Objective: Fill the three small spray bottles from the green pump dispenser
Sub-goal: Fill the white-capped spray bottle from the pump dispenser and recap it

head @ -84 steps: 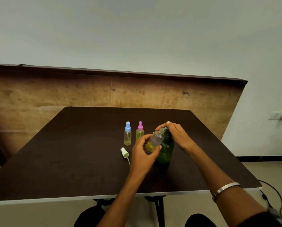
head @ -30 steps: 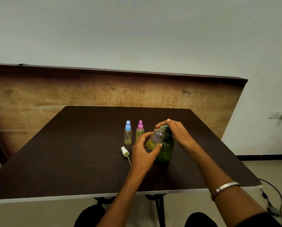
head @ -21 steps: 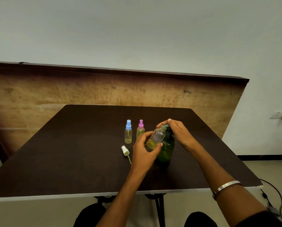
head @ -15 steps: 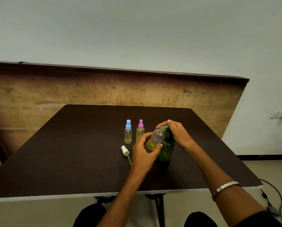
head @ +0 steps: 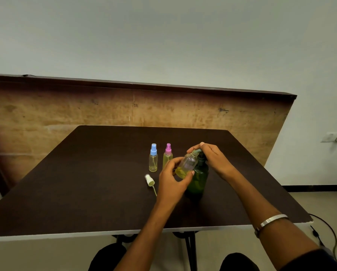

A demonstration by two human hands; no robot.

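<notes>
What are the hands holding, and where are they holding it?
The left hand grips the open bottle, tilted, round its lower body. The right hand rests on the green dispenser's pump head.

Dim, even indoor light; wide-angle view, slightly soft.

No hard shadows are cast on the dark table (head: 85,182), and only a faint sheen is seen there. The wall panel (head: 66,118) is darkened toward its left edge. Straight lines are bent near the frame borders. Fine detail is softened throughout.
</notes>
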